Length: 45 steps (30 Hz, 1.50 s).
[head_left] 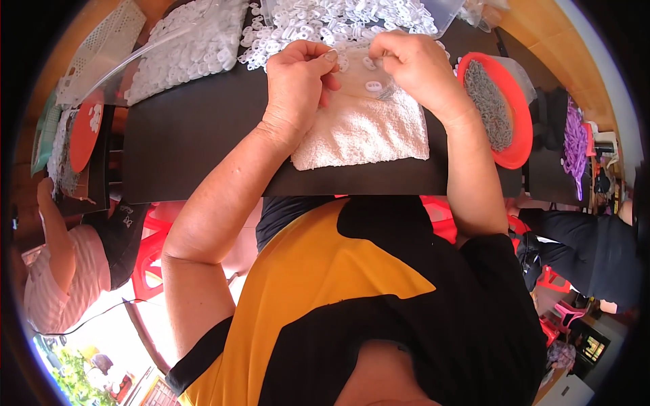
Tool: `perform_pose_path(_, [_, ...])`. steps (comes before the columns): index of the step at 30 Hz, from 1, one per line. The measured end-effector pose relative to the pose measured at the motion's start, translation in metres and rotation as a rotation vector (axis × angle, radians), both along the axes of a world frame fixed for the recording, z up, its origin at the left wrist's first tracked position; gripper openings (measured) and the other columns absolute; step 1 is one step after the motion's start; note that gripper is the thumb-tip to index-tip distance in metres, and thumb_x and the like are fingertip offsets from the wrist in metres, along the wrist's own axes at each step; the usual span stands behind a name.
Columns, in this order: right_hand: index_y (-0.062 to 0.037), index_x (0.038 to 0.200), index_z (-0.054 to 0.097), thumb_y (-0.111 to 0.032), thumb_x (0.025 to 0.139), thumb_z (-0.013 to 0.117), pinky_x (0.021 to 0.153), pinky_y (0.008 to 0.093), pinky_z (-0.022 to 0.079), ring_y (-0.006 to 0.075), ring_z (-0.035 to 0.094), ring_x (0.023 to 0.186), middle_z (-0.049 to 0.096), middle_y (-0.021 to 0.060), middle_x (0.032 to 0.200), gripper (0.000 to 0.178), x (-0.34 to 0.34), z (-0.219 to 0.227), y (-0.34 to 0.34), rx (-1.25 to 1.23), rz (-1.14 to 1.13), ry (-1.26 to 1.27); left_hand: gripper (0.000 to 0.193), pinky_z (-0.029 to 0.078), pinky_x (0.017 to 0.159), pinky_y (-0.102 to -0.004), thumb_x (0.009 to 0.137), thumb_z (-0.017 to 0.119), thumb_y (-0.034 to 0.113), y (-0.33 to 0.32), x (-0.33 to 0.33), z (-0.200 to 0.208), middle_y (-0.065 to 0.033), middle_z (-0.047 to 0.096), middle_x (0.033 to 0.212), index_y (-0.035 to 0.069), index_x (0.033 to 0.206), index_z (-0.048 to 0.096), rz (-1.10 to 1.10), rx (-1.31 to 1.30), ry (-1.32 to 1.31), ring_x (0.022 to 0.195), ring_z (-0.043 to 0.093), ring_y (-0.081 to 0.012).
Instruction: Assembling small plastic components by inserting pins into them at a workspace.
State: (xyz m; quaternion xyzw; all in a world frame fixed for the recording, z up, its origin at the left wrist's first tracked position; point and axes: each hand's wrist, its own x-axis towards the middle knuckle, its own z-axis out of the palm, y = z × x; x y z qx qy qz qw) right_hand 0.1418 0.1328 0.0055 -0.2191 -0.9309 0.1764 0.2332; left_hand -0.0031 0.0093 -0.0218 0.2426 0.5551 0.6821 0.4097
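My left hand point(298, 84) is closed in a pinch, with a small white plastic piece point(331, 56) showing at the thumb and fingertip. To its right, my right hand point(420, 71) has its fingers curled and pinched together; whatever they hold is hidden. Between the hands lies a clear plastic sheet with a few white oval pieces with holes point(373, 86) on it. A few small grey pieces point(387, 95) rest near its front edge. Under and in front of it, a cream towel point(365, 139) is spread on the dark table point(203, 145).
A heap of white oval pieces point(338, 24) and a clear bag of them point(193, 51) occupy the far side. On the right stands a red basin point(518, 115) of small grey parts point(486, 101). Other people sit at both sides, one in a pink top point(74, 264).
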Motion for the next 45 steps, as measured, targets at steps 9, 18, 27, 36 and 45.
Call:
perform_pose_path(9, [-0.0061,0.086,0.068,-0.007,0.079,0.056,0.072,0.0424,0.049,0.0326,0.065,0.080,0.067,0.0135,0.081,0.014,0.007,0.009,-0.004,0.043,0.017,-0.147,0.007,0.039,0.041,-0.0238,0.089,0.061,0.004,0.000,-0.002,0.005,-0.0070,0.062,0.074,-0.003,0.089,0.061,-0.014,-0.024,-0.039,0.052,0.054,-0.0108])
perform_pose_path(18, [-0.0044,0.081,0.064,-0.012,0.079,0.065,0.069,0.0443,0.048,0.0356,0.062,0.077,0.063,0.0162,0.076,0.008,0.006,0.010,-0.012,0.038,0.138,-0.333,0.013,0.041,0.044,-0.0246,0.086,0.063,0.005,-0.002,-0.008,0.006,-0.0110,0.064,0.078,-0.004,0.095,0.062,-0.055,-0.013,-0.069,0.057,0.058,-0.0141])
perform_pose_path(27, [-0.0036,0.084,0.062,-0.006,0.086,0.064,0.059,0.0205,0.041,0.0077,0.057,0.068,0.063,-0.0004,0.077,0.003,-0.001,0.006,-0.008,-0.774,0.125,0.261,0.009,0.042,0.043,-0.0250,0.081,0.066,0.003,-0.004,-0.005,0.014,-0.0119,0.066,0.074,-0.004,0.086,0.063,-0.082,0.060,-0.192,0.053,0.058,-0.0145])
perform_pose_path(36, [-0.0002,0.094,0.064,-0.004,0.086,0.063,0.059,0.0225,0.044,0.0089,0.059,0.070,0.064,0.0039,0.079,0.009,-0.013,0.007,-0.027,-0.952,0.026,0.524,0.008,0.043,0.043,-0.0252,0.081,0.067,0.002,-0.005,-0.006,0.015,-0.0124,0.065,0.072,-0.004,0.084,0.062,-0.089,0.089,-0.227,0.053,0.058,-0.0146])
perform_pose_path(45, [-0.0013,0.098,0.066,-0.003,0.087,0.062,0.063,0.0216,0.047,0.0072,0.058,0.072,0.065,0.0027,0.084,0.012,-0.014,0.004,-0.029,-0.818,0.063,0.489,0.007,0.042,0.042,-0.0254,0.081,0.065,0.002,-0.006,-0.006,0.017,-0.0123,0.064,0.071,-0.004,0.083,0.062,-0.088,0.102,-0.241,0.050,0.056,-0.0146])
